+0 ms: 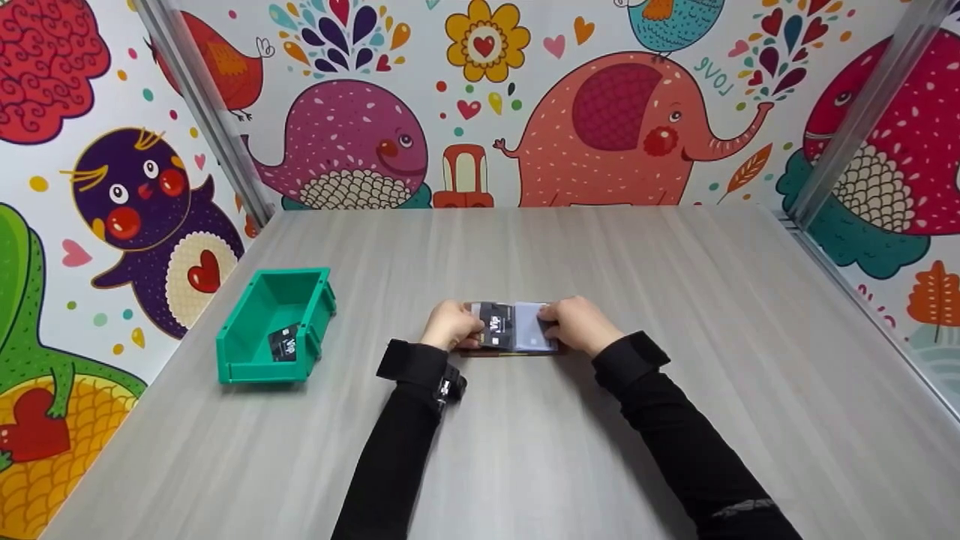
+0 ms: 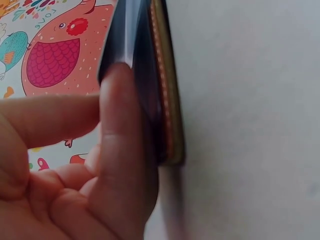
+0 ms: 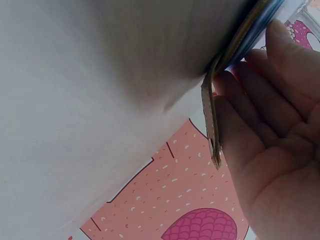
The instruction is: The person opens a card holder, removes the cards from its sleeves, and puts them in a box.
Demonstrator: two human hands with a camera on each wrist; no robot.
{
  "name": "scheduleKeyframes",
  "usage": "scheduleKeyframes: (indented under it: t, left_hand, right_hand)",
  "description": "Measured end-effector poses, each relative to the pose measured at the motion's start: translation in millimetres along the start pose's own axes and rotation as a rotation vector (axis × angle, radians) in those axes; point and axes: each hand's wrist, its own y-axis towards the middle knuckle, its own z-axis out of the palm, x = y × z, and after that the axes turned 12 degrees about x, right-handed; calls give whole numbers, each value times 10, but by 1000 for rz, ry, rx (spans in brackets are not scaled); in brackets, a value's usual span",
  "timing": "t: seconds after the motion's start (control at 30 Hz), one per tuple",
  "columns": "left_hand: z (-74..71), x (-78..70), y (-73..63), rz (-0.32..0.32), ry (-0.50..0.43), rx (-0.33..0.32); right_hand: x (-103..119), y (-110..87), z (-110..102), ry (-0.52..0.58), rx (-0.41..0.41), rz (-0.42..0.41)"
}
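A: Where's the piece in my hands?
B: Your card holder [image 1: 515, 328] lies spread on the table [image 1: 525, 450], right in front of you. A black Vip card [image 1: 495, 325] shows on its left page; the right page [image 1: 531, 330] looks pale, with no card visible.

A: And my grip?
B: Your left hand [image 1: 452, 326] pinches the left page between thumb and finger. Your right hand [image 1: 580, 324] holds the right edge, thumb in front, fingers behind, beside the brown strap [image 3: 212, 120].

A: How far along am I?
B: Partway, I'd judge. One card is at its page, though you can't tell from here whether it's fully seated. A second card [image 1: 283, 343] is left in the green bin [image 1: 262, 373].

A: Room to move?
B: Bare tabletop separates your left hand from the bin, and more stretches to your right. The bin's raised rim needs lifting over. The printed wall [image 1: 495, 135] bounds the far edge, well beyond your hands.
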Motion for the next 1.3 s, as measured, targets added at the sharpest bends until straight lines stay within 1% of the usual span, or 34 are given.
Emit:
scheduleKeyframes:
  t: [0.07, 0.17, 0.37, 0.57, 0.63, 0.77, 0.87, 1.17, 1.3]
  left_hand:
    - [-4, 8, -8, 8, -20, 2]
    - [-5, 21, -18, 23, -20, -8]
    - [-13, 37, -28, 53, 24, -48]
    - [-17, 36, -56, 91, 63, -66]
    - [-19, 34, -68, 104, 59, -66]
    - [-29, 27, -81, 117, 21, -62]
    - [-49, 25, -91, 126, 21, -69]
    - [-143, 17, -128, 137, 96, -127]
    - [-204, 3, -173, 164, 150, -158]
  right_hand:
    - [-8, 2, 6, 1, -2, 1]
    - [-13, 4, 10, 7, 0, 7]
    - [-2, -3, 6, 10, 3, 21]
    - [-9, 2, 6, 4, 9, 24]
    - [-9, 1, 5, -2, 11, 26]
    - [-4, -3, -3, 2, 23, 36]
    - [6, -6, -10, 8, 35, 49]
    - [-1, -5, -3, 18, 35, 59]
    - [-7, -3, 0, 31, 31, 60]
